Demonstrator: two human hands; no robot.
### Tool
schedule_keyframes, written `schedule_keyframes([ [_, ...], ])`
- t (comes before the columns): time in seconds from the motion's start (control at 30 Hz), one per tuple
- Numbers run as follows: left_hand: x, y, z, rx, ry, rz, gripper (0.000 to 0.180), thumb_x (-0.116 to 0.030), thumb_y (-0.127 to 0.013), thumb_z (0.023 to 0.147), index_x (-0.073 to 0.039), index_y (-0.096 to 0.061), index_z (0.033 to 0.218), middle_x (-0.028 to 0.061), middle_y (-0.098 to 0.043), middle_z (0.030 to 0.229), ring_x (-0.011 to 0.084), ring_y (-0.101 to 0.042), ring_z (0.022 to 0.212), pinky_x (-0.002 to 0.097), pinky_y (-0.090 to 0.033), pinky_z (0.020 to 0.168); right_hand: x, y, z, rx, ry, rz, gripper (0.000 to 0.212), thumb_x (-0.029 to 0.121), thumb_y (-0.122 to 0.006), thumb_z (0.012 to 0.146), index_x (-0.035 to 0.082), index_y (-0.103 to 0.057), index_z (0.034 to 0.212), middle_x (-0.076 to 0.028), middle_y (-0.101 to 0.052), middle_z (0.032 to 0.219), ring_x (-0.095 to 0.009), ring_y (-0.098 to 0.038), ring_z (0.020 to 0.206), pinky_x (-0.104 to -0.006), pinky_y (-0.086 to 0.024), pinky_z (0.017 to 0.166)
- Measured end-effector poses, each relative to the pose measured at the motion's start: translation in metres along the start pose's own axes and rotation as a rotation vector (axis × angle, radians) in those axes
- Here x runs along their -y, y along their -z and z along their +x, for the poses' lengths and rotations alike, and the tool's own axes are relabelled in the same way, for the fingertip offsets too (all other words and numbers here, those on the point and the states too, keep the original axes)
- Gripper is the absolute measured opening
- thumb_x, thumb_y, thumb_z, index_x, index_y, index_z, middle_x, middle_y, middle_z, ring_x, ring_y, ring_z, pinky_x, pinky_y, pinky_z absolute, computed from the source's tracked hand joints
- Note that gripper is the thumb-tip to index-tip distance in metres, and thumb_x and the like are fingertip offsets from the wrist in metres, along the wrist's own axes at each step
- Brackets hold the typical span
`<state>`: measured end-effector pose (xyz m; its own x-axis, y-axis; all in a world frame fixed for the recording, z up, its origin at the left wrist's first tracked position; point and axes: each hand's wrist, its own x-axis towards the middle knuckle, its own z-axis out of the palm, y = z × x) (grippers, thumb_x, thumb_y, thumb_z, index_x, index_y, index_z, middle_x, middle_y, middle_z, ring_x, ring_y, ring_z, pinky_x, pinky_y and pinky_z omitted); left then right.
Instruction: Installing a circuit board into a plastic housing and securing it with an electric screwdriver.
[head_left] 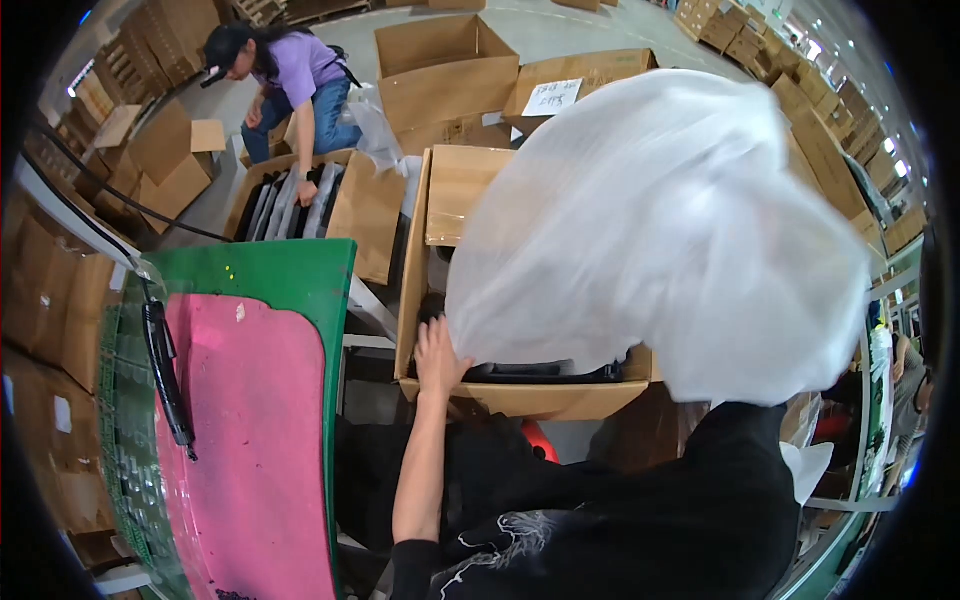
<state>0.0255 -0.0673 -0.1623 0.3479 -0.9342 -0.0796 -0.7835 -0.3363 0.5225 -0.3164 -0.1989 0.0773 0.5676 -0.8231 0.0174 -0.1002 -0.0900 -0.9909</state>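
Observation:
A large translucent white plastic bag [640,230] billows over the open cardboard box [540,400] in front of me and hides much of its inside. My left hand [437,355] is at the box's left side, fingers stretched out and apart, its thumb by the lower left edge of the bag. Dark objects [560,373] show inside the box below the bag; their kind is hidden. My right arm, in a black sleeve [740,430], reaches up behind the bag. The plastic covers my right hand, so its fingers cannot be made out.
To my left stands a green-edged table [335,290] with a pink mat [250,420] and a corded black power screwdriver [165,370]. Beyond it, a person [300,80] in purple bends over a carton [375,225] of wrapped dark items. Open cartons [445,70] stand behind my box.

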Motion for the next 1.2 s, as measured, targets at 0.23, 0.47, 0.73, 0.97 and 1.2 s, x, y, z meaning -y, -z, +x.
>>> schedule_keyframes([
  [0.23,-0.017,0.003,-0.007,-0.359,0.116,-0.527,0.021,-0.002,-0.052,0.086,-0.005,-0.061,0.105,0.0233,-0.067,0.083,0.0417,-0.067,0.084,0.0474,-0.052,0.073,0.063,-0.015,0.055,-0.059,0.42,0.279,0.037,0.019,-0.061,0.094,-0.002,-0.056,0.124,-0.01,-0.06,0.124,-0.019,-0.061,0.105,-0.0347,-0.052,0.094],
  [0.47,-0.097,0.046,-0.029,0.007,-0.164,-1.032,0.031,-0.005,-0.068,0.081,0.003,-0.062,0.109,0.0131,-0.066,0.081,0.0169,-0.062,0.077,0.0293,-0.05,0.074,-0.085,-0.119,0.059,0.542,0.042,-1.016,0.08,0.03,-0.074,0.079,-0.001,-0.037,0.143,-0.029,-0.046,0.14,-0.043,-0.042,0.133,-0.0484,-0.034,0.112],
  [0.73,0.036,-0.044,-0.049,0.182,-0.282,-0.281,0.041,-0.016,-0.063,0.086,-0.005,-0.06,0.125,0.0198,-0.058,0.131,0.0427,-0.045,0.131,0.0488,-0.036,0.109,-0.164,0.269,-0.161,-0.362,-1.058,-1.426,0.047,0.021,-0.034,0.102,0.006,-0.045,0.144,-0.018,-0.043,0.15,-0.031,-0.041,0.14,-0.0423,-0.034,0.115],
  [0.97,0.02,-0.025,-0.056,0.234,-0.112,-0.261,0.026,-0.017,-0.061,0.092,-0.008,-0.066,0.115,0.0157,-0.061,0.125,0.0338,-0.048,0.127,0.0454,-0.032,0.11,-0.13,0.262,-0.427,-1.368,-1.21,-1.497,0.058,0.026,-0.041,0.096,0.009,-0.034,0.151,-0.025,-0.02,0.158,-0.039,-0.045,0.135,-0.0437,-0.033,0.115],
  [1.2,0.014,-0.026,-0.056,0.254,-0.057,-0.13,0.023,-0.024,-0.059,0.094,-0.01,-0.07,0.108,0.0102,-0.067,0.114,0.0273,-0.054,0.116,0.0413,-0.031,0.106,-0.344,0.155,-0.398,-0.628,-1.755,-0.958,0.061,0.034,-0.055,0.089,0.008,-0.044,0.144,-0.028,-0.046,0.144,-0.046,-0.041,0.136,-0.0555,-0.047,0.102],
])
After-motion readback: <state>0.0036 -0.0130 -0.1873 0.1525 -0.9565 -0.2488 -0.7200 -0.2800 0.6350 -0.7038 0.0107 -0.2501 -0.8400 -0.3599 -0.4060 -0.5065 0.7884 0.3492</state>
